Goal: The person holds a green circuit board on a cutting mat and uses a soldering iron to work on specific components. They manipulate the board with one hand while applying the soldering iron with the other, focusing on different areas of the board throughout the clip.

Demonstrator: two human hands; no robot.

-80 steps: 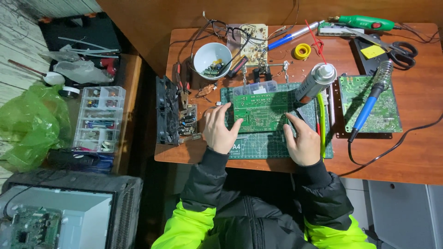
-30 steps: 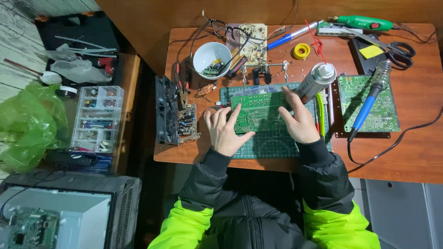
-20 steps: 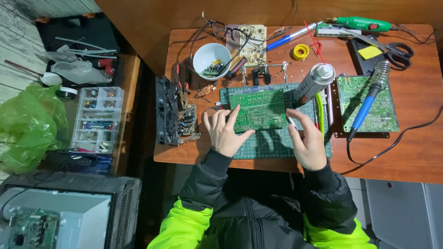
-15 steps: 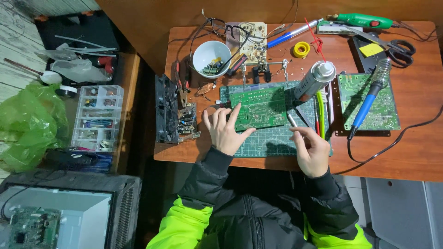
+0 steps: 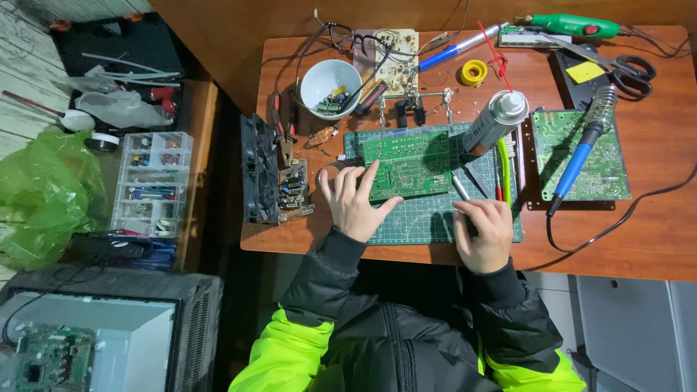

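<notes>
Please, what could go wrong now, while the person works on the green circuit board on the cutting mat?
1. The left hand steadies the circuit board by one edge only, so it might slide on the cutting mat.
2. The spray can stands upright very near the board; the right hand, holding a slim metal tool, could knock it over.

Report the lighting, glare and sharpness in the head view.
Head view: even light on the desk, dark floor at its left; glare on the spray can; soft shadows under the left hand and right hand; the board sharp; slight wide-angle bend at the edges.
</notes>
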